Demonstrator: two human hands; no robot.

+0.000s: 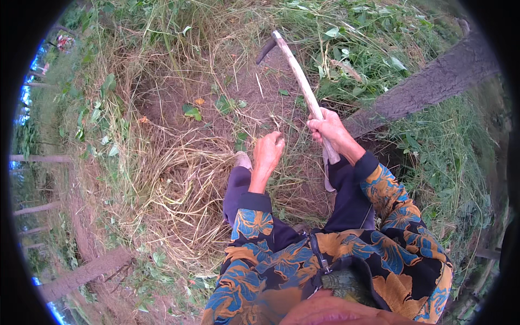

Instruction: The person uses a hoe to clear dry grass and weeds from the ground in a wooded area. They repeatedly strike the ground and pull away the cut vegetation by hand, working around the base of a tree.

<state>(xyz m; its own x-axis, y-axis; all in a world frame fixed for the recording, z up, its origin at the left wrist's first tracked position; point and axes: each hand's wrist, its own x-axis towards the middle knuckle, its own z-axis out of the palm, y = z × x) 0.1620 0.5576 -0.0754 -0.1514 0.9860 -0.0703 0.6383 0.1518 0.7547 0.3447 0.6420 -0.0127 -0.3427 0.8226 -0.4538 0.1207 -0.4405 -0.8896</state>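
Observation:
My right hand (329,128) grips a sickle by the lower part of its pale wooden handle (301,79). The handle slants up and away to the left, over bare soil. At its far end the dark metal blade (266,50) points left and back toward me. My left hand (268,150) hangs curled between my legs, apart from the tool, above soil with scattered stems. Its fingers are closed, and nothing shows in them. A heap of dry cut grass (187,191) lies to its left, beside my left shoe (243,160).
A thick tree trunk (426,85) rises close on my right, with green grass (443,150) around it. Leafy weeds (357,44) border the brown soil (174,97) ahead. Another trunk (85,272) stands at the lower left, and thinner trunks line the left rim.

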